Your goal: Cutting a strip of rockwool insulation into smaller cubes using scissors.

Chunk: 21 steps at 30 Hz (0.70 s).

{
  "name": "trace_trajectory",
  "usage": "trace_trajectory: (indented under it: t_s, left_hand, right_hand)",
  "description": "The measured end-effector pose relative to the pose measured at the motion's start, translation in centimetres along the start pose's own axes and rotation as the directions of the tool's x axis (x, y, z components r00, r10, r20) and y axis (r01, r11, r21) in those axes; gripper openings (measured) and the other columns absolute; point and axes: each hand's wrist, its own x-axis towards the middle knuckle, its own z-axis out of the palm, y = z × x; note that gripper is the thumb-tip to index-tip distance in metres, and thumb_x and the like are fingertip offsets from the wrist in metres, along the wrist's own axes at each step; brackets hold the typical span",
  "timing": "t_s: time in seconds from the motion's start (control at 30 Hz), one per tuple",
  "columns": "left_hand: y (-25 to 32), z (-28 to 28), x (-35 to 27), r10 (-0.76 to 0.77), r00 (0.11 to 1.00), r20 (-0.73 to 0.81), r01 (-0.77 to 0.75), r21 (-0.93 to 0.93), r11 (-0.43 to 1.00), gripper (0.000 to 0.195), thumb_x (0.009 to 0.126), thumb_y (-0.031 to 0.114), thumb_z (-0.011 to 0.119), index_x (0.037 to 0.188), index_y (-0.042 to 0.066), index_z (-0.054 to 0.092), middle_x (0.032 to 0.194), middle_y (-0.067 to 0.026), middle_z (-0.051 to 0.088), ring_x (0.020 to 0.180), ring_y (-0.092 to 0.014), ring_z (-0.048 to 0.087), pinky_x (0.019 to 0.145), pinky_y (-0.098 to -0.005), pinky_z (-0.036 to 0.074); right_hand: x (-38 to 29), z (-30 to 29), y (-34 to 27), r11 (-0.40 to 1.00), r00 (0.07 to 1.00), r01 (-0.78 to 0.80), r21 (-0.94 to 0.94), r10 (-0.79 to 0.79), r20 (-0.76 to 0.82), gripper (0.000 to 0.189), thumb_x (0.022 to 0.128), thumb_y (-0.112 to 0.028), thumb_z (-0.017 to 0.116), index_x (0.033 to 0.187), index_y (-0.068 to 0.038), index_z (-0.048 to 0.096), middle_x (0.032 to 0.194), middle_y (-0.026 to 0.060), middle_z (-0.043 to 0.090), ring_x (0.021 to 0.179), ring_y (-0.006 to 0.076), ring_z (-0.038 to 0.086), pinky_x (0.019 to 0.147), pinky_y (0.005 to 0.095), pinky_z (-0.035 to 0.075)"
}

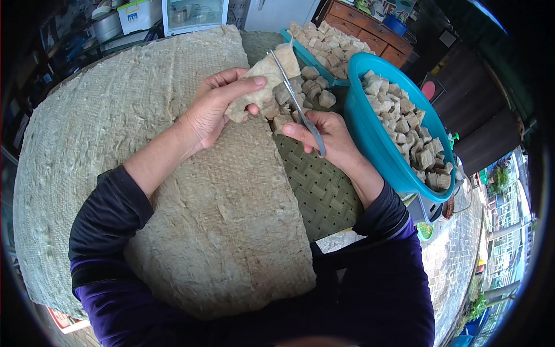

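Note:
My left hand [212, 102] pinches a thin, pale piece of fibrous wool-like material [260, 71], thumb on top. My right hand [331, 132] has its fingers in the handles of metal scissors [289, 84] with grey grips. Their blades lie across the far end of the piece; whether they are parted there is hard to see. Beneath my left forearm spreads a large beige slab of the fibrous material [208, 208], probably mineral wool. Several rough-cut cubes [310, 84] lie loose between and beyond my hands, partly hidden by the scissors and the piece.
A teal oval basin [392, 173] full of cubes stands right of my right hand. Behind it is a teal tray [310, 60] heaped with more. A green woven-pattern surface [318, 186] shows beside the slab. Wooden drawers [368, 28] and a glass-fronted cabinet [195, 15] stand farther back.

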Motion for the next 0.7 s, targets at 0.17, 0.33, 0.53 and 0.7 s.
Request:
trace_trajectory:
  t_s: [0.17,0.33,0.53,0.7]
  left_hand:
    - [-0.05,-0.27,0.04,0.021,0.999,-0.026,-0.021,-0.006,1.000,0.018,0.082,0.021,0.066,0.095,0.010,0.062,0.079,0.0001,0.063,0.065,-0.005,0.053,0.052,-0.0182,0.036]
    - [-0.18,-0.42,0.06,0.024,0.999,-0.026,-0.024,0.012,1.000,0.009,0.081,0.018,0.067,0.087,0.012,0.064,0.077,0.0048,0.061,0.067,-0.002,0.050,0.052,-0.0178,0.032]
    - [0.00,-0.23,-0.19,-0.020,1.000,-0.008,0.021,0.107,0.994,0.012,0.077,0.021,0.071,0.083,0.012,0.065,0.074,0.0059,0.060,0.065,-0.002,0.049,0.055,-0.0200,0.034]
    - [0.09,-0.22,-0.13,-0.008,1.000,0.026,0.006,0.064,0.998,0.009,0.081,0.018,0.067,0.086,0.012,0.063,0.075,0.0061,0.059,0.064,-0.001,0.048,0.051,-0.0176,0.030]
  right_hand:
    - [0.20,0.12,0.74,0.999,1.000,0.023,-0.029,-0.023,-0.001,0.054,0.071,-0.053,0.074,0.058,-0.003,0.058,0.050,0.0007,0.052,0.046,0.0072,0.051,0.044,0.0215,0.037]
    - [0.25,0.17,1.17,0.997,0.995,0.072,0.023,-0.073,0.068,0.056,0.070,-0.056,0.073,0.058,-0.004,0.056,0.050,-0.0002,0.050,0.047,0.0072,0.051,0.043,0.0216,0.037]
    - [-0.09,0.32,0.75,0.996,0.995,0.039,0.084,-0.046,0.084,0.056,0.070,-0.056,0.074,0.057,-0.006,0.054,0.052,-0.0016,0.049,0.047,0.0054,0.048,0.042,0.0214,0.034]
    - [-0.11,0.50,0.62,0.994,0.996,0.080,0.068,-0.083,0.036,0.052,0.071,-0.050,0.075,0.056,-0.005,0.053,0.052,-0.0019,0.049,0.049,0.0048,0.047,0.043,0.0216,0.033]
